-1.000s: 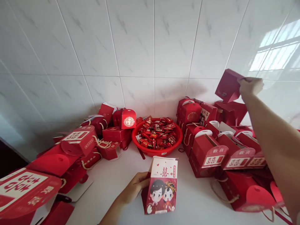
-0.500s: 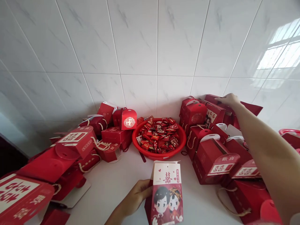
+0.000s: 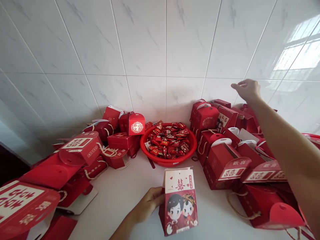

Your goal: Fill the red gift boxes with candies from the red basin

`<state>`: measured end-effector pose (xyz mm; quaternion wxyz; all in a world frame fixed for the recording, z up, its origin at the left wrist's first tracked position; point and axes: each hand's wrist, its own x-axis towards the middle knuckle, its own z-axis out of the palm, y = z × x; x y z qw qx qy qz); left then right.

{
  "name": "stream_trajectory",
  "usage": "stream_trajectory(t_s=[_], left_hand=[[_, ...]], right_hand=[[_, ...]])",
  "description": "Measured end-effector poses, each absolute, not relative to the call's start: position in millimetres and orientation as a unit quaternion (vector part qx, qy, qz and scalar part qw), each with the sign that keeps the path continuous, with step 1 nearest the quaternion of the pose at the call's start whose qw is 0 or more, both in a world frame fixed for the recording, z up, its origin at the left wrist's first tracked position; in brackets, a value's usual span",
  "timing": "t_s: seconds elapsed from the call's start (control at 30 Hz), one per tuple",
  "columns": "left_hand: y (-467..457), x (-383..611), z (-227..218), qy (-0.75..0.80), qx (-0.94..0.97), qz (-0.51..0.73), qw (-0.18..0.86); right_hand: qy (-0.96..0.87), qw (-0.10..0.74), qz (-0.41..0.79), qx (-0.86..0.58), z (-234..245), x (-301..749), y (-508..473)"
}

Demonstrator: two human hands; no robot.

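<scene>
My left hand grips the left side of a red-and-white paper gift box printed with a cartoon couple. The box stands upright in front of me, its upper edge partly raised; its inside is hidden. Above the back of the right-hand pile, my right hand is in the air, fingers loosely bent and slightly apart, with nothing visible in them. Beneath it lie red gift boxes. Behind the held box sits a red plastic basin full of red-wrapped sweets.
Many red gift boxes with rope handles are heaped on the left of the white table. More boxes crowd the right side. A white tiled wall rises behind. Part of another red rim shows at far right.
My right hand has let go of a red box at the back right and risen above the pile. The left hand still holds the gift box, now tilted slightly.
</scene>
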<state>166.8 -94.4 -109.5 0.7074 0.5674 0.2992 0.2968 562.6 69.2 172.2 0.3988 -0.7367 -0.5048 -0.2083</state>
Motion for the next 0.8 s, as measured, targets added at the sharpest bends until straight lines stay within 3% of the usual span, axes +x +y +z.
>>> stream_trajectory(t_s=[0.1, 0.2, 0.27, 0.37, 0.43, 0.5, 0.63, 0.8], left_hand=[[-94, 168, -113, 0.31, 0.571, 0.312, 0.693], [-93, 169, -115, 0.324, 0.574, 0.351, 0.665], [-93, 170, -117, 0.332, 0.58, 0.38, 0.639], [-92, 171, -121, 0.341, 0.599, 0.431, 0.583], [-93, 171, -122, 0.341, 0.608, 0.471, 0.541], [-94, 169, -120, 0.33, 0.613, 0.487, 0.527], [-97, 164, -113, 0.303, 0.631, 0.432, 0.569], [-91, 161, -107, 0.338, 0.622, 0.458, 0.537]], right_hand=[[-0.533, 0.494, -0.111, -0.678, 194, 526, 40], [-0.649, 0.495, -0.071, -0.574, 198, 487, 6], [-0.752, 0.414, -0.037, -0.512, 186, 462, -17], [-0.862, 0.218, -0.016, -0.458, 146, 426, -52], [-0.868, 0.11, -0.036, -0.483, 114, 405, -72], [-0.859, 0.054, -0.053, -0.507, 85, 391, -87], [-0.853, 0.132, -0.014, -0.505, 42, 391, -92], [-0.788, 0.322, 0.242, -0.465, -8, 399, -82]])
